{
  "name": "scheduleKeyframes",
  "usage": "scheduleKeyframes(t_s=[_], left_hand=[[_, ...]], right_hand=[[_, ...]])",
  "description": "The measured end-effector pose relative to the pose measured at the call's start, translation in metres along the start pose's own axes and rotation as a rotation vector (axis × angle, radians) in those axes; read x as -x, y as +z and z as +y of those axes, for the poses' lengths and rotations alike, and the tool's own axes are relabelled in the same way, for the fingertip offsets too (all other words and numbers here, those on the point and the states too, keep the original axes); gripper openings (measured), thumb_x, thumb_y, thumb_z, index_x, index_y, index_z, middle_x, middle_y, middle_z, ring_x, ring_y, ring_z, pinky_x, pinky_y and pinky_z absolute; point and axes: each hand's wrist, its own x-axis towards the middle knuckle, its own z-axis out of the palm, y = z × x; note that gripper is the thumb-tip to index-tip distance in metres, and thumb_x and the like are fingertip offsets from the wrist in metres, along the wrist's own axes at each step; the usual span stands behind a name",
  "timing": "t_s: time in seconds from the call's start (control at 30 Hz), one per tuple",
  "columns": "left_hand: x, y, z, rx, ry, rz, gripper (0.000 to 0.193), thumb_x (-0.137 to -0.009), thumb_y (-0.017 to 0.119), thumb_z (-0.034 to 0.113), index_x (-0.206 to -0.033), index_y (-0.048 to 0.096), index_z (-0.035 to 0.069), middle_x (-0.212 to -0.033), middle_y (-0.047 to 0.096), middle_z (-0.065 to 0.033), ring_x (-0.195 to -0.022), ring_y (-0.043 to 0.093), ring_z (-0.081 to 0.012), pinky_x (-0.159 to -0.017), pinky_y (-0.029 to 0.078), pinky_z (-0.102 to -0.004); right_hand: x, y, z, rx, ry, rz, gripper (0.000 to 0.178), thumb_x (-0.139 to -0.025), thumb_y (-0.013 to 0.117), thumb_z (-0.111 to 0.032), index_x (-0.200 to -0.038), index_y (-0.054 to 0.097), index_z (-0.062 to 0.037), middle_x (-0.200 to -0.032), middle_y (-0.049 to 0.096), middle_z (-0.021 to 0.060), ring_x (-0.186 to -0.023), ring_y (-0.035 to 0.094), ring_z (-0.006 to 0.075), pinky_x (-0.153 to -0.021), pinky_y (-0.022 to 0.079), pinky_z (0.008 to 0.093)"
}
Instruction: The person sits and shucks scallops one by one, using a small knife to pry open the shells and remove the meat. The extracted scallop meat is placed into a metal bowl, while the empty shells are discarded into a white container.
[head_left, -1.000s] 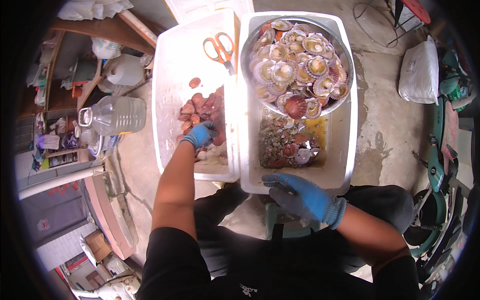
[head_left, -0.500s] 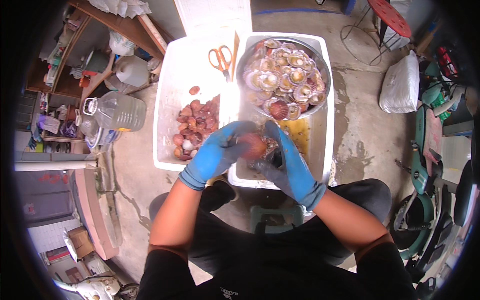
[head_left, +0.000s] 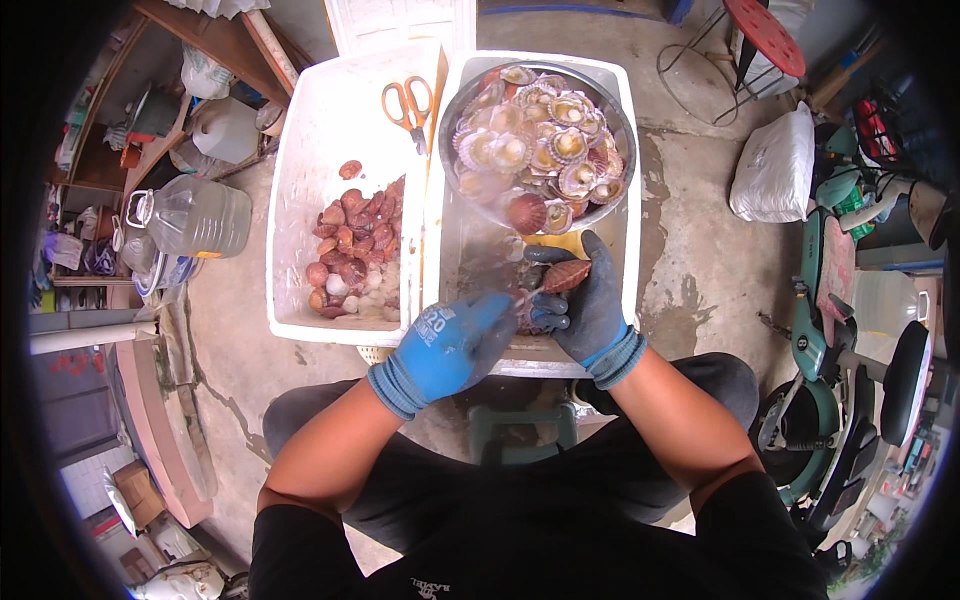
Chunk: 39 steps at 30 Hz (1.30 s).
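Observation:
Both my hands wear blue gloves with dark grey palms, above the near end of the right white foam box (head_left: 630, 200). My right hand (head_left: 592, 312) grips a reddish-brown scallop (head_left: 567, 275) between thumb and fingers, its shell tilted. My left hand (head_left: 458, 342) is closed just left of it, fingertips pointing at the shell; a thin blurred shape shows at them, too smeared to name. Beyond the hands, a round metal basin (head_left: 632, 150) in this box holds opened scallops on the half shell (head_left: 568, 145). Whole reddish scallops (head_left: 355, 235) lie piled in the left foam box (head_left: 285, 200).
Orange-handled scissors (head_left: 408, 108) rest by the left box's inner wall. A green stool (head_left: 522, 420) stands below my hands. Large plastic jugs (head_left: 205, 218) are at left; a white wrapped bundle (head_left: 772, 165), a red-topped stool (head_left: 765, 38) and a green scooter (head_left: 810, 350) are at right.
The scallop has passed from my left fingers into my right hand, which has turned palm up. My left hand has drawn lower and nearer to me. The whole view has shifted slightly.

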Motion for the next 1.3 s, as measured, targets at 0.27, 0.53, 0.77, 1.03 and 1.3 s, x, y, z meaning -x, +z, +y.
scheduleKeyframes(t_s=[0.27, 0.53, 0.77, 1.03, 1.3], left_hand=[[0.009, 0.007, -0.007, -0.029, 0.005, -0.016, 0.022, -0.1, 0.064, 0.011, -0.12, 0.067, 0.003, -0.095, 0.072, -0.0228, -0.077, 0.069, -0.0441, -0.064, 0.055, -0.0484], [0.009, 0.009, -0.007, -0.027, -0.029, -0.051, 0.022, -0.099, 0.064, 0.01, -0.12, 0.068, 0.004, -0.098, 0.073, -0.0218, -0.08, 0.07, -0.0436, -0.067, 0.056, -0.0465], [0.009, 0.012, -0.011, 0.003, 0.01, -0.042, 0.024, -0.098, 0.066, 0.01, -0.122, 0.07, 0.004, -0.098, 0.073, -0.022, -0.08, 0.07, -0.043, -0.068, 0.056, -0.0459], [0.014, 0.021, -0.013, 0.053, -0.086, -0.09, 0.016, -0.1, 0.065, 0.011, -0.113, 0.067, 0.001, -0.084, 0.068, -0.0231, -0.072, 0.068, -0.0427, -0.062, 0.053, -0.0462], [0.014, 0.021, -0.019, -0.116, -0.016, 0.008, 0.021, -0.099, 0.066, 0.013, -0.116, 0.061, 0.002, -0.078, 0.066, -0.0227, -0.065, 0.066, -0.0427, -0.056, 0.051, -0.049]], right_hand=[[0.008, 0.012, 0.002, -0.044, 0.056, 0.04, 0.067, -0.104, 0.045, -0.061, -0.127, 0.066, -0.002, -0.089, 0.068, 0.0042, -0.049, 0.043, 0.0117, -0.043, 0.035, 0.0242], [0.003, -0.01, 0.001, -0.143, 0.131, -0.119, 0.069, -0.103, 0.045, -0.064, -0.13, 0.063, -0.0026, -0.09, 0.07, 0.0082, -0.047, 0.041, 0.0116, -0.043, 0.034, 0.0239], [0.001, -0.017, -0.003, -0.165, 0.18, -0.14, 0.069, -0.102, 0.046, -0.064, -0.127, 0.064, -0.0025, -0.087, 0.07, 0.0105, -0.046, 0.04, 0.0117, -0.042, 0.033, 0.0244], [0.004, -0.006, 0.013, 0.195, 0.029, -0.076, 0.067, -0.107, 0.041, -0.062, -0.125, 0.065, -0.0018, -0.088, 0.071, 0.0091, -0.056, 0.055, 0.0174, -0.049, 0.043, 0.0279], [0.008, -0.001, 0.014, 0.24, -0.056, -0.144, 0.056, -0.108, 0.049, -0.054, -0.127, 0.065, -0.0029, -0.104, 0.073, 0.0081, -0.085, 0.068, 0.0179, -0.075, 0.054, 0.0293]])
